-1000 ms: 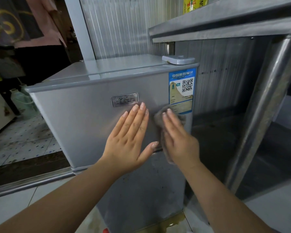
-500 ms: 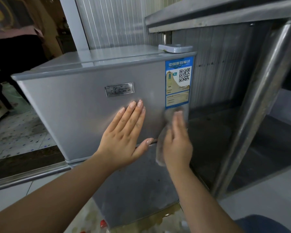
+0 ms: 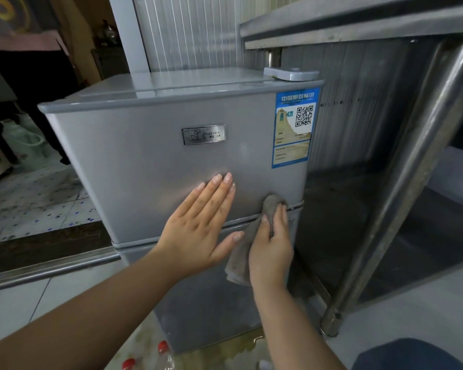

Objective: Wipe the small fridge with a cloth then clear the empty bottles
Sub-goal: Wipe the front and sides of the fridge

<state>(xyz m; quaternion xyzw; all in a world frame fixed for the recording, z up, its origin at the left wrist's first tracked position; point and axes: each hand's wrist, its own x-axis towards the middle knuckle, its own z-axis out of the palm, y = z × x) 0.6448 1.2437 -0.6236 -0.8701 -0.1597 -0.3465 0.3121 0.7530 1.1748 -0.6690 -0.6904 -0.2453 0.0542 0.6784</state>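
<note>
A small grey two-door fridge (image 3: 150, 156) stands on the floor, with a blue energy label (image 3: 294, 126) at its upper right. My left hand (image 3: 203, 225) lies flat on the upper door, fingers straight. My right hand (image 3: 271, 244) presses a grey cloth (image 3: 267, 209) against the fridge's right edge, at the seam between the two doors; the thumb holds the cloth and part of it hangs below the palm. Clear plastic bottles with red caps (image 3: 161, 356) lie on the floor at the foot of the fridge.
A stainless steel table frame with a thick leg (image 3: 401, 188) and a low shelf (image 3: 425, 231) stands right of the fridge. A person (image 3: 24, 62) stands at the back left on a tiled floor. A yellowish puddle (image 3: 241, 345) spreads under the fridge. A metal threshold rail (image 3: 46, 268) crosses at left.
My right hand slid the cloth down from beside the blue label to the seam between the doors. My left hand stayed flat on the upper door. The bottles have come into view.
</note>
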